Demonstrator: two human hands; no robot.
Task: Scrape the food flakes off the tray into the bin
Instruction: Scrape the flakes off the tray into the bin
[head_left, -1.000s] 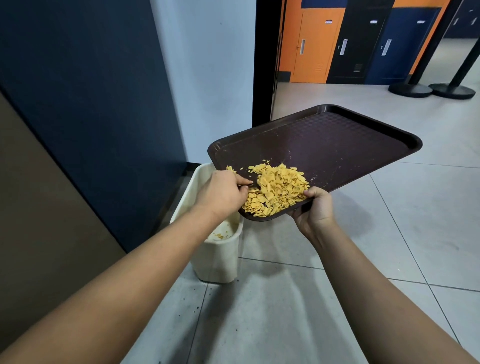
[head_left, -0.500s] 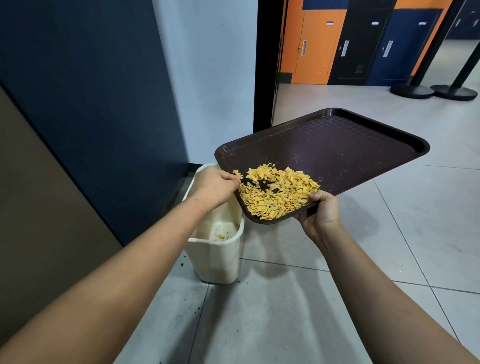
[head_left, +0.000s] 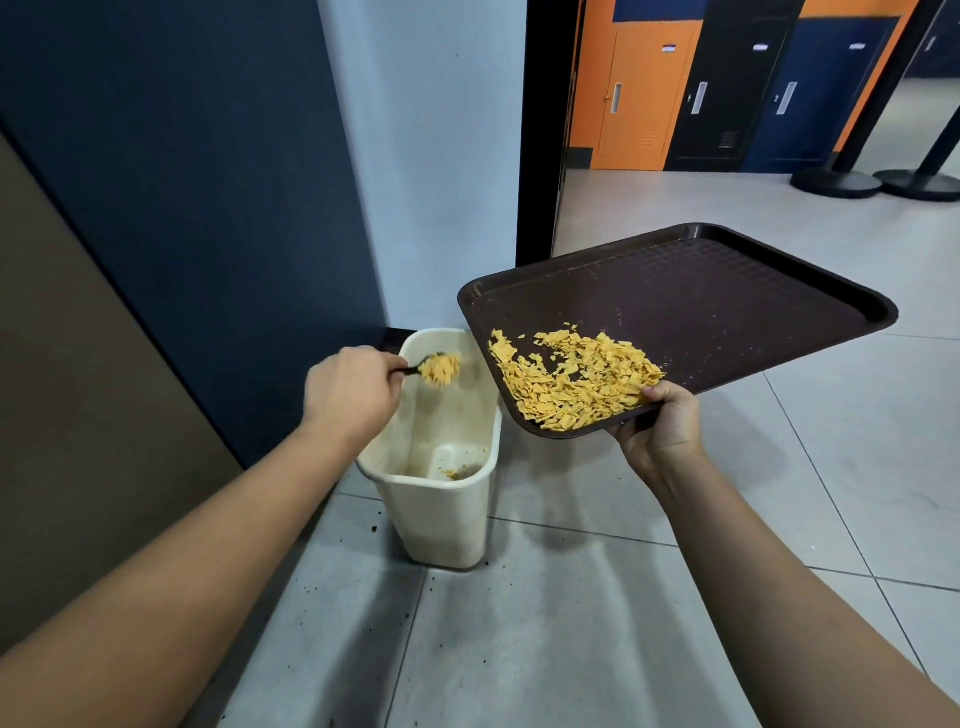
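My right hand (head_left: 662, 434) grips the near edge of a dark brown tray (head_left: 727, 306) and holds it tilted beside the bin. A heap of yellow food flakes (head_left: 571, 382) lies on the tray's near left corner. My left hand (head_left: 350, 389) is closed on a dark spoon (head_left: 415, 369) whose bowl carries a blurred load of flakes (head_left: 441, 368) over the open cream bin (head_left: 441, 514). The bin stands on the floor against the wall, with a few flakes at its bottom.
A dark blue wall panel (head_left: 197, 171) and a brown panel stand to the left. A black door frame (head_left: 540, 130) opens onto a tiled hall with orange and dark doors and two black post bases (head_left: 878, 182). Crumbs dot the grey floor tiles near the bin.
My left hand has lifted a spoonful of flakes off the tray and swung it left over the bin. The tray has shifted slightly to the right, and the heap is smaller.
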